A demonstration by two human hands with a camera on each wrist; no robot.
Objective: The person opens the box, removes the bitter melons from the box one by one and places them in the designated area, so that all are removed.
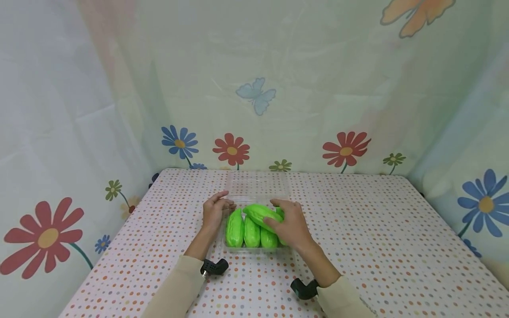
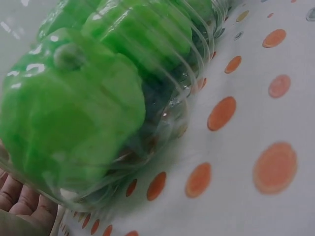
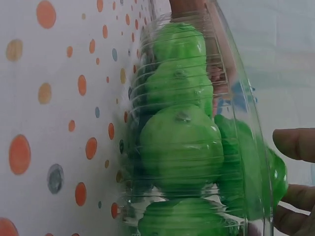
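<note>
Right hand [image 1: 292, 223] grip: fingers curled over the top gourd [image 1: 262, 212], which lies crosswise on the row below. Left hand [image 1: 216, 210] grip: fingers bent round the left rim of the clear tray [image 1: 238, 250], thumb at its far corner. Tray sits mid-tabletop [image 1: 377, 247], slightly left of centre; clear lid [image 1: 257, 185] lies open behind it, toward the wall. Three gourds [image 1: 251, 232] lie side by side inside, long axes toward the person; left one touches the tray wall. Bare dotted cloth on both sides and in front of the tray; right side widest. Curtain walls close off back and both sides.
</note>
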